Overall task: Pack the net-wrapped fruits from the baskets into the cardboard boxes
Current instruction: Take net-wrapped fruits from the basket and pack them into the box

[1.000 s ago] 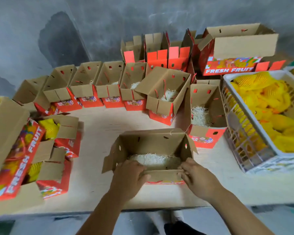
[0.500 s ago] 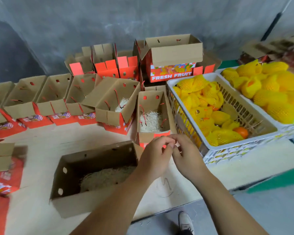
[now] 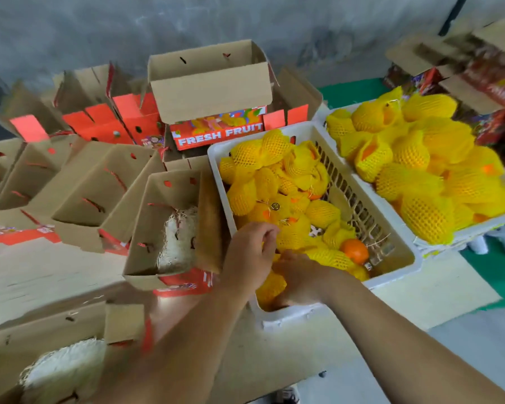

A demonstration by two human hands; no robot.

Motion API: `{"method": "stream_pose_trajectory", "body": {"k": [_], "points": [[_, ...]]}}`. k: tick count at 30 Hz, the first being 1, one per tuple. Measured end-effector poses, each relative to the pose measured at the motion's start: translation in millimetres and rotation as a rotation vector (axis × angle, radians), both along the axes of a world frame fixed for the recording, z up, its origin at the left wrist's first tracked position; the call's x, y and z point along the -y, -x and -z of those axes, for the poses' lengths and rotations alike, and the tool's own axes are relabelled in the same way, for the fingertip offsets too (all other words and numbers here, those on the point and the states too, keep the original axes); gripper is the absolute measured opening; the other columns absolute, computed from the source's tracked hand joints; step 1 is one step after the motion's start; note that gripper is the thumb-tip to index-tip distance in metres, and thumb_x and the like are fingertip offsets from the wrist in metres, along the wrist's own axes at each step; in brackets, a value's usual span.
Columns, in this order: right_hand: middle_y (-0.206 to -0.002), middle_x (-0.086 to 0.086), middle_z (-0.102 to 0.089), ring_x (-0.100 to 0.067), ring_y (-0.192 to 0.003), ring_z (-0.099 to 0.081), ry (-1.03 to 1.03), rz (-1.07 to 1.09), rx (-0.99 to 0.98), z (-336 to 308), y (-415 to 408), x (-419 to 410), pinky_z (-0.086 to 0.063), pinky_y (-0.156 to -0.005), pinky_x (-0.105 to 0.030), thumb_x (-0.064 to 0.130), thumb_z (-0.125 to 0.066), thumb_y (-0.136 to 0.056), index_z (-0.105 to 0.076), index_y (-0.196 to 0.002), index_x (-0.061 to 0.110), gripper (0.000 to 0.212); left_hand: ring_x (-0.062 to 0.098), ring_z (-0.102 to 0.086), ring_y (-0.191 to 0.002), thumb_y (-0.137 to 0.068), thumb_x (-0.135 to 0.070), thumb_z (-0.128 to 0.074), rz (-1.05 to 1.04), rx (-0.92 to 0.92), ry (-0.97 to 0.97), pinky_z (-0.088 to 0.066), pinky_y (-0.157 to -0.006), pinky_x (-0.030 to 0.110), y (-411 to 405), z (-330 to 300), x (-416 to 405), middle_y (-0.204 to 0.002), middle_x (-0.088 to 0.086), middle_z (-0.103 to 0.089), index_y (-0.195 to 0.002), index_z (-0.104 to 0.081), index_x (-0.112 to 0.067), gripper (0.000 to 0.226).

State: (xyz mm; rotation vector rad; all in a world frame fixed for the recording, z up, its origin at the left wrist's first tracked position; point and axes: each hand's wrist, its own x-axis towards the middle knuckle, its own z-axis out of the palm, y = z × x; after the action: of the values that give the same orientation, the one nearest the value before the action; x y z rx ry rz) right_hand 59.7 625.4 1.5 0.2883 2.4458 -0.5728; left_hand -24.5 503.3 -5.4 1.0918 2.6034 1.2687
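since the earlier frame our hands have moved from above the table into the near basket (image 3: 397, 259). our right hand (image 3: 299, 277) closes on a net-wrapped fruit (image 3: 270, 287); our left hand (image 3: 250, 253) hovers half-curled, grip unclear. the padded box (image 3: 164, 228) waits beside it for short transfers.

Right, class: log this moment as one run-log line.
stage: picking | left hand: over near basket, fingers curled, grip unclear | right hand: on net-wrapped fruit | front box: shredded padding only
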Motion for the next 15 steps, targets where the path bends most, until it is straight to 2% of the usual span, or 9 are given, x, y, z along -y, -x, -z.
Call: {"method": "stream_pose_trajectory", "body": {"k": [2,4,9,12,14,15], "points": [[-0.165,-0.008,-0.013,-0.041,-0.149,-0.019,-0.051,-0.088,0.018,6,11,9,-0.029,-0.117,-0.053,0.064,-0.071,-0.08,-0.021,-0.161,0.03,0.101,0.014,-0.064,-0.094,-0.106,-0.025,-0.057,-0.029,-0.154,0.131,-0.05,-0.081,0.031,-1,7,-6,-0.102,-0.004,-0.072,-0.111,-0.072,-0.021,0.017],[-0.168,-0.009,-0.007,-0.041,-0.15,-0.015,-0.065,-0.091,0.002,12,13,18,-0.023,-0.121,-0.053,0.06,-0.066,-0.086,-0.011,-0.163,0.025,0.101,0.018,-0.064,-0.095,-0.104,-0.027,-0.058,-0.033,-0.237,0.249,-0.048,-0.083,0.035,-2,10,-9,-0.102,-0.004,-0.072,-0.111,-0.073,-0.024,0.017],[-0.162,-0.016,-0.02,-0.042,-0.146,-0.025,-0.197,-0.175,0.041,13,14,23,-0.027,-0.119,-0.054,0.045,-0.055,-0.098,-0.025,-0.16,0.021,0.073,0.019,-0.061,-0.098,-0.105,-0.028,-0.054,-0.031,-0.251,0.304,-0.034,-0.079,0.029,4,11,-14,-0.106,-0.005,-0.071,-0.114,-0.073,-0.027,0.021],[-0.161,-0.017,-0.024,-0.04,-0.145,-0.028,-0.203,-0.237,-0.025,8,15,16,-0.029,-0.119,-0.05,0.06,-0.054,-0.094,-0.024,-0.16,0.018,0.084,0.021,-0.061,-0.094,-0.103,-0.025,-0.057,-0.042,-0.265,0.272,-0.042,-0.078,0.035,4,14,-14,-0.103,-0.005,-0.072,-0.112,-0.073,-0.026,0.019],[-0.164,-0.012,-0.02,-0.039,-0.147,-0.024,-0.122,-0.236,-0.021,6,14,9,-0.026,-0.119,-0.054,0.07,-0.055,-0.087,-0.021,-0.162,0.022,0.095,0.017,-0.061,-0.094,-0.104,-0.025,-0.056,-0.033,-0.278,0.226,-0.047,-0.078,0.035,4,15,-11,-0.105,-0.007,-0.071,-0.115,-0.071,-0.025,0.018],[-0.164,-0.009,-0.022,-0.039,-0.147,-0.026,-0.084,-0.221,-0.023,5,12,6,-0.027,-0.118,-0.055,0.071,-0.056,-0.085,-0.024,-0.161,0.025,0.094,0.014,-0.06,-0.095,-0.106,-0.026,-0.055,-0.029,-0.269,0.204,-0.048,-0.079,0.034,4,15,-9,-0.107,-0.008,-0.071,-0.117,-0.07,-0.026,0.019]]}}
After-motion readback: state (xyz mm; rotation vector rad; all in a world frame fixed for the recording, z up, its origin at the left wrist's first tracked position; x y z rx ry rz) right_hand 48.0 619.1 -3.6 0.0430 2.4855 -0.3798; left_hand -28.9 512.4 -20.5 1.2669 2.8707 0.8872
